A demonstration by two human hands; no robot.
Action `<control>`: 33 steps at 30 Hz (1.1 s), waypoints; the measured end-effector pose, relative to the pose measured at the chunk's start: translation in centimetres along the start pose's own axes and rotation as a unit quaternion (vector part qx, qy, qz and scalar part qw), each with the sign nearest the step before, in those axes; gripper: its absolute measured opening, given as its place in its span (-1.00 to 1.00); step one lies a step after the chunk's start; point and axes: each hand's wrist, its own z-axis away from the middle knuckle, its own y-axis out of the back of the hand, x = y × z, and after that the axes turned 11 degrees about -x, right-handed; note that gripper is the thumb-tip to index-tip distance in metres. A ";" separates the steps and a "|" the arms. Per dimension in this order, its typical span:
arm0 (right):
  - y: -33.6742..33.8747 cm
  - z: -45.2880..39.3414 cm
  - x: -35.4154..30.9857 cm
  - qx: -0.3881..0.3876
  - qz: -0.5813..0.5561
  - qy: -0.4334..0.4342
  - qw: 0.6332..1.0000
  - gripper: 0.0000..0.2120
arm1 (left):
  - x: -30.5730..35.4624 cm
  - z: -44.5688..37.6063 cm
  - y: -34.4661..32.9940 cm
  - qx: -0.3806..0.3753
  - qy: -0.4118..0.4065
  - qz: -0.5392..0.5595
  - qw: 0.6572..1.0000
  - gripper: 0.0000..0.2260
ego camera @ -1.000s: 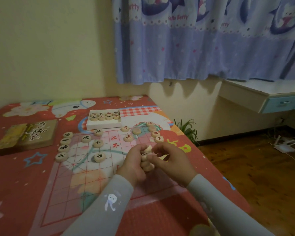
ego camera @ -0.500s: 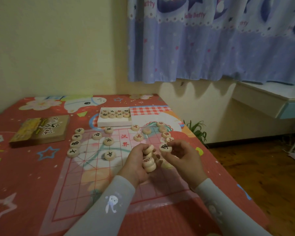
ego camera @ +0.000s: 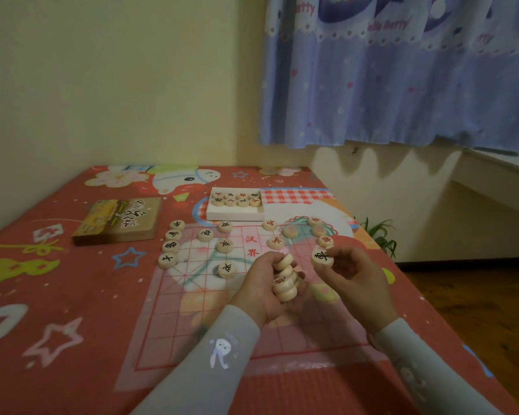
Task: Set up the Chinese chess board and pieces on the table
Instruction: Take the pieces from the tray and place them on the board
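Observation:
A thin translucent chess board with red grid lines lies on the red patterned table. Several round wooden pieces stand on its far part, black-lettered ones in a column at the left and red-lettered ones at the right. My left hand grips a stack of several pieces above the board's middle. My right hand pinches one black-lettered piece just right of the stack, face up. A white box tray behind the board holds several more pieces.
The brown box lid lies left of the board. The table's right edge drops to a wooden floor. A small green plant stands by the wall. A blue curtain hangs above a white shelf.
My right hand has drawn one piece off the stack and moved it to the right and slightly up. The left hand keeps holding the stack. The camera has shifted right.

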 end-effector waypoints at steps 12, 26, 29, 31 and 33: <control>-10.3 -0.9 -1.7 -0.186 0.068 0.041 0.979 -0.82 | 9.5 8.8 7.5 0.059 -0.151 0.056 0.985 -0.74; -18.0 2.2 -3.1 -0.373 0.116 0.083 0.917 -0.82 | 12.0 14.9 15.5 0.089 -0.269 0.077 0.956 -0.83; -19.1 3.4 -2.9 -0.415 0.172 0.141 0.882 -0.82 | 12.0 14.5 15.7 0.076 -0.268 0.074 0.958 -0.81; -19.9 3.7 -3.0 -0.419 0.195 0.172 0.870 -0.82 | 11.9 14.5 15.6 0.072 -0.260 0.075 0.960 -0.80; -20.5 3.9 -3.1 -0.415 0.200 0.194 0.866 -0.81 | 11.8 14.6 15.4 0.072 -0.252 0.081 0.962 -0.82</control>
